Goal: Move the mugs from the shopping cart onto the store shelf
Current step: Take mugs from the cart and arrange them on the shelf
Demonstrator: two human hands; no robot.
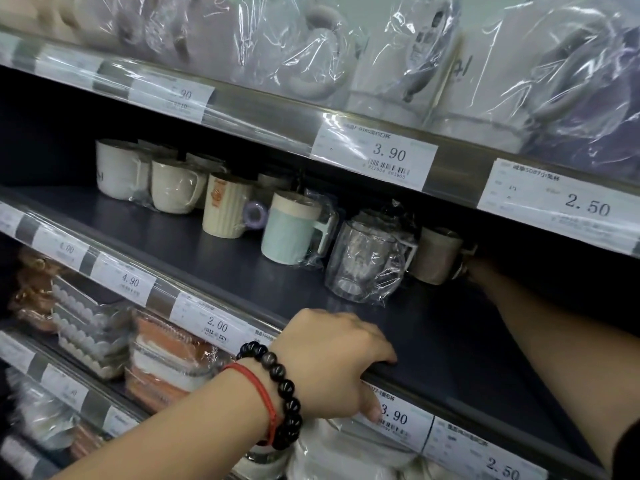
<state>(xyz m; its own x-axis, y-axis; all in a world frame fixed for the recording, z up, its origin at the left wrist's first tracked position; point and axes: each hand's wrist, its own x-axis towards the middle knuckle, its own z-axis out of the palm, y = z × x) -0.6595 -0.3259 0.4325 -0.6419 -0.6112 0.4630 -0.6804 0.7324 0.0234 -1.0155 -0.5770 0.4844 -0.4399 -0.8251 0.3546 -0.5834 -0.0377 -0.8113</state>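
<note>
Mugs stood in a loose row along the dark middle shelf (450,327), several in clear wrap. Taking the clear glass mug (363,261) as landmark: just to its left stood a pale blue mug (291,233), then a cream ribbed mug (225,209) with a purple handle, and farther left two white mugs (152,178). Just to its right, nearly touching, sat a grey-brown mug (438,254), the last in the row.

Your right hand (472,266) reached deep into the shelf's shadow at that grey-brown mug's handle; whether its fingers held the handle or were letting go could not be told. Your left hand (336,362), wearing a dark bead bracelet (280,389) and a red cord, gripped the shelf's front lip below the glass mug, fingers curled over the edge and thumb on a price label (394,417).

By the look of it, six or so mugs were shelved, with bare shelf remaining to the right. The shopping cart was out of view, so how many were left could not be judged.
</note>
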